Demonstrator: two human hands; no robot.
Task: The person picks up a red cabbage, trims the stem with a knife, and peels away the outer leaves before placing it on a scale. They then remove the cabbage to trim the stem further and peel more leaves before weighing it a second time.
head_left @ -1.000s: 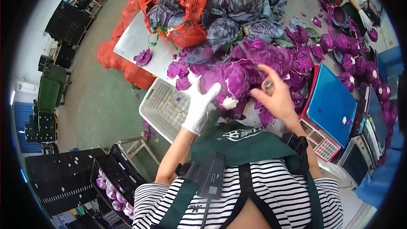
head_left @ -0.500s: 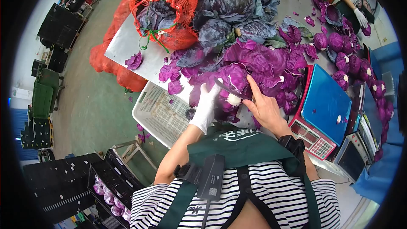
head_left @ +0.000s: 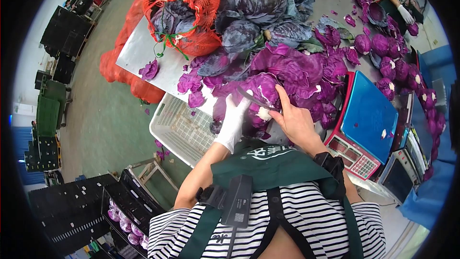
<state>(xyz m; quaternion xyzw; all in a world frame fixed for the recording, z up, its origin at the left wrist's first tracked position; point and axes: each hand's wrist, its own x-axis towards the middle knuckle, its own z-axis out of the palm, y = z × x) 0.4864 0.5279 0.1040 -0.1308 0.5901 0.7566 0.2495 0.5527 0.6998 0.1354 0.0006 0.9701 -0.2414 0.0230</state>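
Observation:
A red cabbage (head_left: pixel 264 89) with a pale cut stem end sits in front of me, among loose purple leaves (head_left: pixel 287 64). My left hand (head_left: pixel 233 123), in a white glove, grips the cabbage from its left side. In my bare right hand (head_left: pixel 298 123) is a knife (head_left: pixel 254 98); its curved dark blade lies across the near side of the cabbage, just above the stem, pointing left towards my gloved thumb. The right index finger stretches up along the cabbage's right side. The handle is mostly hidden in the right hand.
A white plastic basket (head_left: pixel 184 127) stands at the left. Untrimmed dark cabbages (head_left: pixel 261 0) and a red mesh sack (head_left: pixel 203 7) lie farther back. At the right are a blue-topped scale (head_left: pixel 369 115) and trimmed cabbages (head_left: pixel 380 46). Another person's gloved hand (head_left: pixel 406 15) shows far right.
My right hand has shifted slightly left with the knife, and the blade's tip reaches farther left over the cabbage. My left hand still holds the cabbage in nearly the same spot.

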